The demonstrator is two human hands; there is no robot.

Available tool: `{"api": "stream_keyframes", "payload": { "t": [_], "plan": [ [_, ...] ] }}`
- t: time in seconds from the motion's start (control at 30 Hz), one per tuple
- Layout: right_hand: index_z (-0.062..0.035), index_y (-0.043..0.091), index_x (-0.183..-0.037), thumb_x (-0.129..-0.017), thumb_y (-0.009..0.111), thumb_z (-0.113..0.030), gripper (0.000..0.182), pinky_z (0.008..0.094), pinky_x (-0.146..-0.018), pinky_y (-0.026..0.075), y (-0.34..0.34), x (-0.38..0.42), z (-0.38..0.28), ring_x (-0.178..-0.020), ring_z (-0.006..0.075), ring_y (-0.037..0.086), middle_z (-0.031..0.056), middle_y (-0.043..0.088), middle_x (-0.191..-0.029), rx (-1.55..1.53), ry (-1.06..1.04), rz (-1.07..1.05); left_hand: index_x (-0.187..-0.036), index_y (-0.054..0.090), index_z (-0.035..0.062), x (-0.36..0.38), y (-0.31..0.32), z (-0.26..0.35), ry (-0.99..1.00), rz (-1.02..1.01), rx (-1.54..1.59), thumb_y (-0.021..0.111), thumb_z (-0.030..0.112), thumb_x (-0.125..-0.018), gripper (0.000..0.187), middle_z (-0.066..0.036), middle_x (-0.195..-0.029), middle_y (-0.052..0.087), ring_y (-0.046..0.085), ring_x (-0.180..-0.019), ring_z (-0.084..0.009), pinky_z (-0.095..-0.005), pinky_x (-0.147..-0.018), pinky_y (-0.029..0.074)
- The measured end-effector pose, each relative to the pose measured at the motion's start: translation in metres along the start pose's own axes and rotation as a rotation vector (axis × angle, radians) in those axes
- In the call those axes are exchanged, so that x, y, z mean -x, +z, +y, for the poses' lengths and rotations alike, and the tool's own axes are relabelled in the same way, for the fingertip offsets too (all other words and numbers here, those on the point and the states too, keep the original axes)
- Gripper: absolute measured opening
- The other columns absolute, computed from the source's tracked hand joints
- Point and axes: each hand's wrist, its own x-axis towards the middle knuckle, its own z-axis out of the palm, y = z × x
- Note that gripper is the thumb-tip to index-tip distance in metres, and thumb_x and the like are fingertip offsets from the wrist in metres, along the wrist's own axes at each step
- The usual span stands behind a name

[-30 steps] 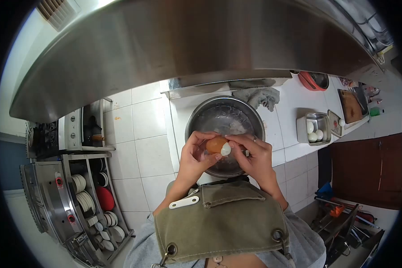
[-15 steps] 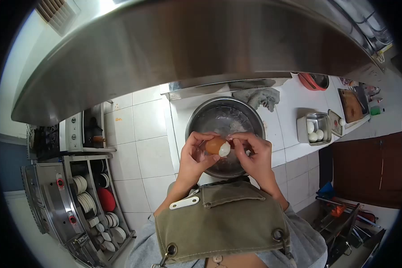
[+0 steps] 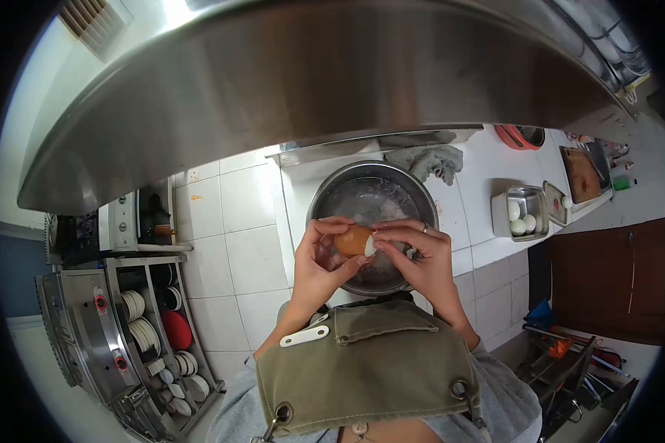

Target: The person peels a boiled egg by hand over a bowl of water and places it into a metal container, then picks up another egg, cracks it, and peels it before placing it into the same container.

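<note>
A partly peeled egg (image 3: 353,241) is held over a steel bowl (image 3: 425,193), brown shell on its left part and bare white at its right end. My left hand (image 3: 314,262) is closed around the shell side with thumb and fingers. The thumb and fingertips of my right hand (image 3: 428,258) are pinched at the white end; any shell bit between them is hidden. Inside the bowl there is water with pale bits in it, partly covered by my hands.
On the white counter to the right, a steel container (image 3: 501,214) holds several white eggs (image 3: 529,221). A grey cloth (image 3: 440,159) lies behind the bowl. A metal hood (image 3: 310,81) spans overhead. Plates (image 3: 144,336) fill a rack at the left; a cutting board (image 3: 580,175) is far right.
My right hand has moved slightly left, its fingertips now over the egg's white end and covering more of it. My left hand has shifted a little left with the egg.
</note>
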Motion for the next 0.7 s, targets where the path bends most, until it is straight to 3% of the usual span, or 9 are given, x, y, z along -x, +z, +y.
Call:
{"api": "stream_keyframes", "payload": {
  "t": [0.07,0.13,0.23,0.33,0.43,0.7],
  "plan": [
    [-0.0028,0.072,-0.095,-0.078,0.074,-0.004,0.017,0.0311,-0.077,0.055,0.0,0.0,0.001,-0.089,0.024,0.071,0.0113,0.072,-0.099,-0.004,0.002,0.003,-0.112,0.048,0.0022,0.001,0.002,0.002,0.0,0.008,-0.03,0.07,-0.015,-0.074,0.048,-0.014,-0.127,0.045,0.05,-0.122,-0.0216,-0.0323,-0.092,0.056],
    [-0.002,0.069,-0.095,-0.08,0.072,-0.003,0.015,0.0322,-0.076,0.055,-0.001,-0.001,-0.002,-0.089,0.0255,0.07,0.0116,0.07,-0.099,0.061,-0.029,0.002,-0.112,0.048,0.0036,0.002,0.005,0.004,-0.038,0.033,-0.029,0.072,-0.014,-0.071,0.05,-0.015,-0.126,0.047,0.05,-0.12,-0.0208,-0.0335,-0.099,0.047],
    [-0.0005,0.062,-0.097,-0.084,0.067,-0.001,0.014,0.0338,-0.072,0.055,0.0,-0.002,-0.004,-0.09,0.0275,0.068,0.0126,0.065,-0.103,0.203,-0.125,-0.022,-0.111,0.048,0.0036,0.002,0.006,0.004,-0.025,0.02,-0.05,0.072,-0.014,-0.071,0.05,-0.014,-0.126,0.046,0.05,-0.12,-0.0207,-0.0333,-0.098,0.049],
    [-0.0006,0.053,-0.1,-0.088,0.059,0.002,0.014,0.0357,-0.07,0.054,0.004,-0.002,-0.004,-0.091,0.0298,0.065,0.0146,0.058,-0.107,0.219,-0.126,-0.053,-0.111,0.048,0.0031,0.001,0.005,0.002,-0.008,-0.006,-0.047,0.071,-0.016,-0.07,0.051,-0.013,-0.126,0.046,0.05,-0.12,-0.0209,-0.0325,-0.092,0.055],
    [-0.0004,0.05,-0.103,-0.09,0.055,0.002,0.014,0.0375,-0.073,0.052,0.006,-0.001,-0.008,-0.092,0.0316,0.063,0.0164,0.055,-0.108,0.138,-0.041,-0.075,-0.11,0.047,0.0035,0.001,0.002,-0.003,-0.002,-0.025,0.035,0.071,-0.017,-0.069,0.052,-0.012,-0.125,0.046,0.049,-0.121,-0.0217,-0.0339,-0.093,0.054],
    [0.0004,0.053,-0.102,-0.089,0.055,0.005,0.014,0.0333,-0.071,0.053,0.007,0.001,0.001,-0.084,0.0281,0.064,0.0145,0.059,-0.101,0.103,0.014,-0.058,-0.107,0.044,0.0055,0.002,0.001,-0.004,0.059,-0.099,0.125,0.066,-0.02,-0.066,0.053,-0.009,-0.119,0.041,0.048,-0.123,-0.0248,-0.0365,-0.1,0.046]
  ]
}}
